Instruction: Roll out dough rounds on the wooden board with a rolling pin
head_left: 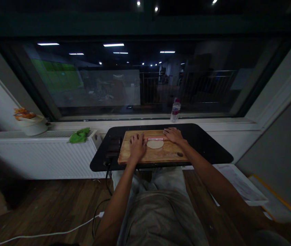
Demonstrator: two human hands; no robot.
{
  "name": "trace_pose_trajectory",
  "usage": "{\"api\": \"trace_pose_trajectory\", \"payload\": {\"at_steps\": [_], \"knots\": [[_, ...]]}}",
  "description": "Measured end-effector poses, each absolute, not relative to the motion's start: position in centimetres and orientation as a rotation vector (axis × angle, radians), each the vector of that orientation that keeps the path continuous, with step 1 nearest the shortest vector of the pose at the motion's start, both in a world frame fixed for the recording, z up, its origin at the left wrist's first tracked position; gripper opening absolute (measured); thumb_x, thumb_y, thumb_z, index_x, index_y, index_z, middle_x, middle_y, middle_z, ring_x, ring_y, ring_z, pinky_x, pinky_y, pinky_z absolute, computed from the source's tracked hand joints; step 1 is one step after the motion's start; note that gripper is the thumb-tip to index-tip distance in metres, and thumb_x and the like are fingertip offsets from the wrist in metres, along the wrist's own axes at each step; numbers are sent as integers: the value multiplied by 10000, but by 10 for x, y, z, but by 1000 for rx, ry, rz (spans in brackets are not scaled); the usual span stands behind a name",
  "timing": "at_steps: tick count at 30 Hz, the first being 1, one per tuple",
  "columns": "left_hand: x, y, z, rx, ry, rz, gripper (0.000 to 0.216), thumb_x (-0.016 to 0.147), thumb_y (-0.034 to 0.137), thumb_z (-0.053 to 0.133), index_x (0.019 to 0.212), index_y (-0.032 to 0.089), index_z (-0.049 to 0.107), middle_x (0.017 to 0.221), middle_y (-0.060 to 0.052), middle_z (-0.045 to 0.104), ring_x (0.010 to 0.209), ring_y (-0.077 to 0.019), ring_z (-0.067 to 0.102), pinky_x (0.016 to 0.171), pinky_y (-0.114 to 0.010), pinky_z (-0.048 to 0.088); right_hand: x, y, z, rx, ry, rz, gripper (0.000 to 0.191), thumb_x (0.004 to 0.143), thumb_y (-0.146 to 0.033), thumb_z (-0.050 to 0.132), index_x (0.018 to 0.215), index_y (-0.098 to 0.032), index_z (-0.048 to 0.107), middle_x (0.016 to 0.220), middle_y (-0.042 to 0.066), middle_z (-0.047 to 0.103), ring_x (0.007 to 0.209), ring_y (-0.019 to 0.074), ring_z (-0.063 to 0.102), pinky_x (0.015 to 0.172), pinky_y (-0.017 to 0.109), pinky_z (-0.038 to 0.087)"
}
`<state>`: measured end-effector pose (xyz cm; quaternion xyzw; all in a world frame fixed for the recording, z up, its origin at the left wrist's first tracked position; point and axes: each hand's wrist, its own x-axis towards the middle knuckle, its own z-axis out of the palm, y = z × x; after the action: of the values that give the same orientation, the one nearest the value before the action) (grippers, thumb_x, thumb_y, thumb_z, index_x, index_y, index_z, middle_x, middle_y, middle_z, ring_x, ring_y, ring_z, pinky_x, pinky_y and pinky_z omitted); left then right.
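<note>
A wooden board (161,155) lies on a small black table (207,147). On the board is a flat round of pale dough (155,144). A thin rolling pin with a red and white label (155,139) rests across the dough's far edge. My left hand (137,145) lies flat on the pin's left end, fingers stretched out. My right hand (173,135) lies flat on the pin's right end, fingers also extended. Both palms press down on the pin rather than wrapping it.
A plastic water bottle (175,111) stands on the window sill behind the table. A green cloth (79,136) lies on the white radiator (40,157), with a white bowl (32,126) further left. A white cable (45,235) runs over the wooden floor.
</note>
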<state>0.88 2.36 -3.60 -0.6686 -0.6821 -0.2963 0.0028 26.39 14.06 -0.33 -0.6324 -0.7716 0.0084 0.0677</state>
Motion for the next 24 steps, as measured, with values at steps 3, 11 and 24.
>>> {"api": "trace_pose_trajectory", "payload": {"at_steps": [3,11,24], "knots": [[10,22,-34,-2093,-2154,-934,459,1164,481,532,1544,260,665,1563,-177,635,1443,-375,558,1218,-537,454,264,133,-2,-1872,-2350,-42,594,1220,-510,290,1607,-315,696,1707,79,631,1581,311,523,1297,488,396],[13,22,-31,-2047,-2194,-950,433,1198,491,437,1404,251,733,1468,-182,674,1392,-375,595,1203,-536,474,269,114,-4,-1788,-2405,-128,571,1226,-406,296,1559,-243,729,1689,99,651,1567,319,531,1303,494,386],[14,22,-30,-2049,-2187,-946,409,1196,463,434,1327,244,753,1432,-182,686,1392,-371,609,1201,-542,490,277,90,-16,-1662,-2405,-203,561,1228,-343,299,1587,-201,707,1706,109,638,1612,291,495,1346,458,327]]}}
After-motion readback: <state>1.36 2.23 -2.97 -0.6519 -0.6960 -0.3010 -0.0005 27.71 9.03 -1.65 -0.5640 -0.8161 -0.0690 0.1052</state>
